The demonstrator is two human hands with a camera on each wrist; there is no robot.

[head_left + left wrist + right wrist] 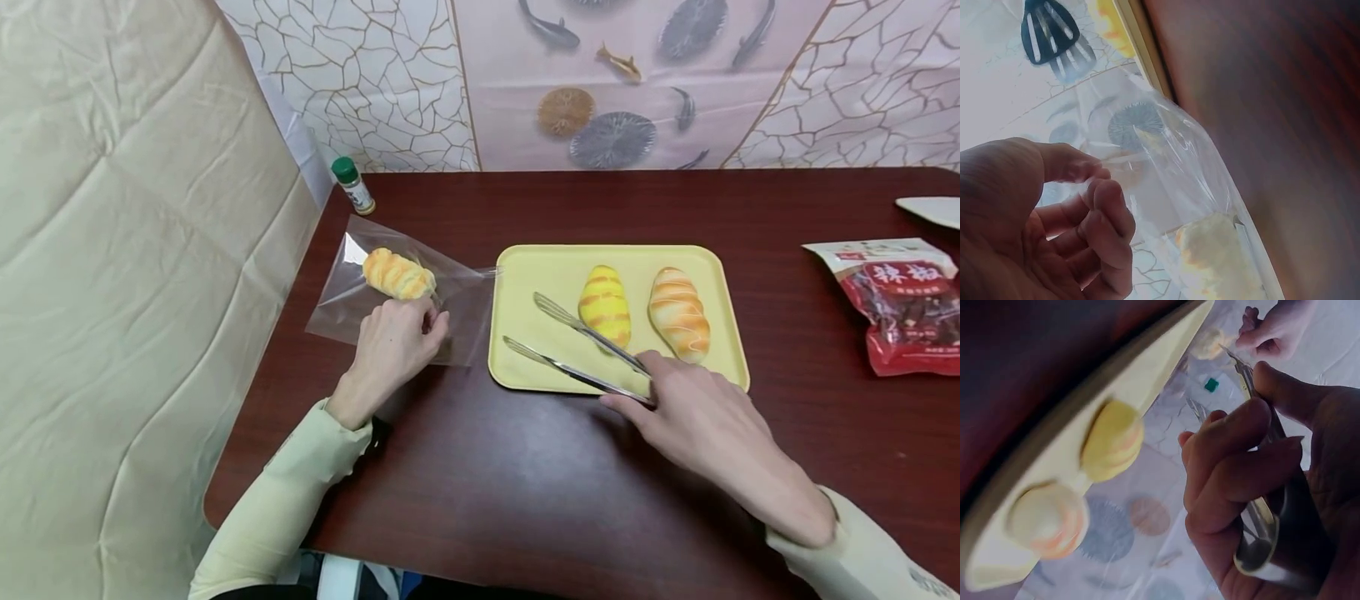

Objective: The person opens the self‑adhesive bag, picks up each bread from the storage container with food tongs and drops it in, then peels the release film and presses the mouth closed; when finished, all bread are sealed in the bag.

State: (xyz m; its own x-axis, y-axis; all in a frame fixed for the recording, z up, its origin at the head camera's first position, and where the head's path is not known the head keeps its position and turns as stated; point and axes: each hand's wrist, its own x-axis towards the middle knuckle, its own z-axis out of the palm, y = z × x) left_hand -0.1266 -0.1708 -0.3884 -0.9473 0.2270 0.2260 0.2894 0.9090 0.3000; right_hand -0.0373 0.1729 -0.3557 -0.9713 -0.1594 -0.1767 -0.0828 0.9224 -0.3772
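My left hand pinches the edge of a clear plastic bag between thumb and fingertips. A pale golden bread roll lies in the bag, just beyond that hand. In my right hand I grip metal tongs, their arms spread apart, with nothing between the tips. The tongs reach over a yellow tray. On it lie a yellow striped bread roll and a browned bread roll. The right wrist view shows fingers curled round the tongs' bent end.
A green-capped bottle stands at the back left of the dark wooden table. On the right lie a red and white food packet and part of a white object. A padded cream panel borders the left side.
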